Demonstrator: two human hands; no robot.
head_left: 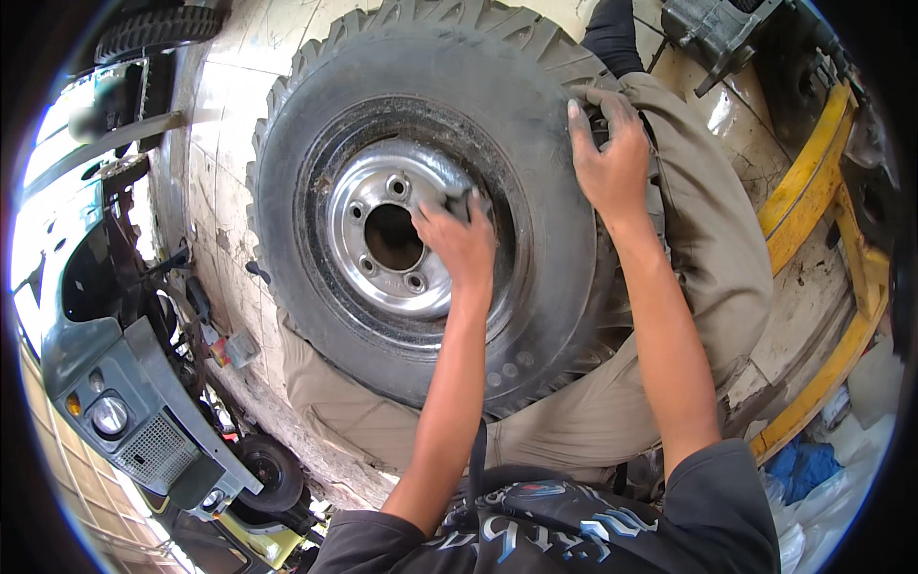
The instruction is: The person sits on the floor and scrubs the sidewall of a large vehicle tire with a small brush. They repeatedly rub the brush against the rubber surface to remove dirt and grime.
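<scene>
A large black tyre [550, 230] with chunky tread lies in front of me, mounted on a steel wheel rim [349, 244]. The rim's centre is bright and shiny, with a round hub opening and several bolt holes; its outer ring is dark and grimy. My left hand [459, 234] is on the right side of the shiny part, closed over a small dark grey pad [469, 204] whose material I cannot make out. At the tyre's right edge, my right hand [612, 158] rests with thumb and forefinger apart, its other fingers partly hidden. Both hands' fingertips look blackened.
My legs in khaki trousers [712, 239] surround the tyre. A yellow metal frame [813, 182] stands right, below a grey metal machine part [717, 33]. A grey vehicle [153, 430] is at the left, another tyre [158, 33] at upper left. Plastic bags [841, 497] lie lower right.
</scene>
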